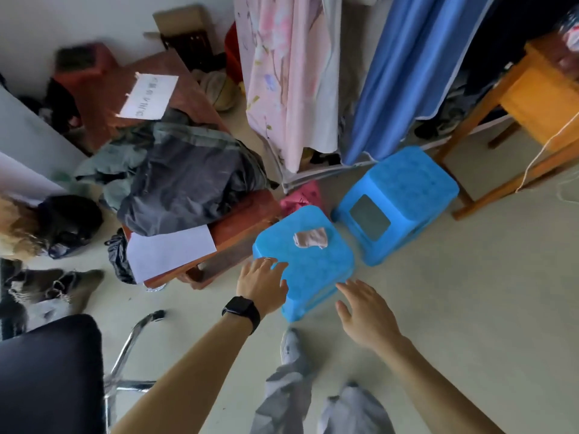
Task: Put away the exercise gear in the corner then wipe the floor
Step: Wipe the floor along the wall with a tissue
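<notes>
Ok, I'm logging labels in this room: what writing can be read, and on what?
Taped white sheet on the brown wooden top: dark printed characters, too blurred to read.
Lower white sheet: no text visible.
Smartwatch: screen dark.
Nothing legible elsewhere.

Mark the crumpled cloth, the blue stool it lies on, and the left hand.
crumpled cloth [310,239]: head view, middle of the wad.
nearer blue stool [316,272]: head view, bare part of its seat.
left hand [261,281]: head view, back of the hand.
</notes>
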Demonstrator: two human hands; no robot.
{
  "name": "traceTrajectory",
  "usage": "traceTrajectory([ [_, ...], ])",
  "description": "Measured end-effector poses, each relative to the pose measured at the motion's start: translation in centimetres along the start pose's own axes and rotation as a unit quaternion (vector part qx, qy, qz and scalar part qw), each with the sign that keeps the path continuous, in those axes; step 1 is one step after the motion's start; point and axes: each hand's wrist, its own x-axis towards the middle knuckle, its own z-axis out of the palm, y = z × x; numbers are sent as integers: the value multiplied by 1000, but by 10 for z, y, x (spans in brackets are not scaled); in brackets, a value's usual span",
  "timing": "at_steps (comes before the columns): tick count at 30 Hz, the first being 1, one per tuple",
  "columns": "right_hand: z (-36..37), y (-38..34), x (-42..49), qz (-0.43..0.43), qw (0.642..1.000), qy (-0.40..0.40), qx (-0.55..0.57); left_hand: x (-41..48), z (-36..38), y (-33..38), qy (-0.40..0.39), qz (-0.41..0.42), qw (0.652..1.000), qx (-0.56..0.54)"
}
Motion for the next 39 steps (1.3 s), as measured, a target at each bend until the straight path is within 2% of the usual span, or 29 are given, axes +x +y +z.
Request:
traceTrajectory([
  [6, 64, 33, 103, 31, 995, -88, -24, 90, 71, -12, -71, 15, 997, 18],
  [11, 131, 62, 171, 23, 995, -75, -55, 153, 130, -20, -59, 30, 997, 34],
  [18, 194, 96, 183, -6, 997, -15, -75, 220, 191, -25, 72, 116, 990, -18],
  [21, 188, 99, 185, -18, 998, -12, -52, 231, 189, -22, 108, 109, 987, -50],
  [25, 153, 89, 188, 11, 996, -90, 18, 223, 149, -11, 40, 77, 992, -93],
  [27, 116, 77, 185, 88, 979, -130, 127, 208, 124, -5, 40, 76, 987, -136],
  [28, 91, 69, 178, 122, 969, -124, 177, 198, 108, 0, 43, 77, 984, -156],
  [31, 14, 46, 141, 170, 940, -22, 293, 160, 53, 20, 56, 105, 972, -204],
  [34, -57, 33, 89, 175, 909, 64, 373, 120, -1, 48, 87, 189, 954, -216],
  [37, -120, 32, 33, 125, 914, 111, 369, 87, -52, 90, 140, 304, 924, -185],
  [39, -156, 38, -10, 108, 915, 115, 372, 66, -78, 122, 167, 390, 888, -177],
])
